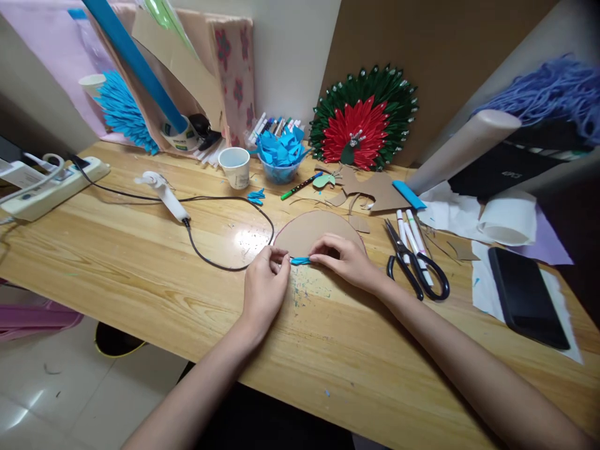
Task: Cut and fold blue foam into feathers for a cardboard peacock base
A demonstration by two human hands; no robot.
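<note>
A small folded blue strip is stretched between my two hands, just in front of a round cardboard piece. My left hand pinches its left end between thumb and fingers. At the other end, my right hand pinches the strip, with the wrist over the cardboard's near edge. Behind my hands lie a few more folded blue pieces, near a white paper cup and a clear bowl of blue pieces. To the left stands a white glue gun on its black cable.
Black-handled scissors, white markers and a phone lie on the right. Cardboard scraps and a red-green feathered fan shape are at the back. A power strip sits at the left edge. Blue scraps litter the table.
</note>
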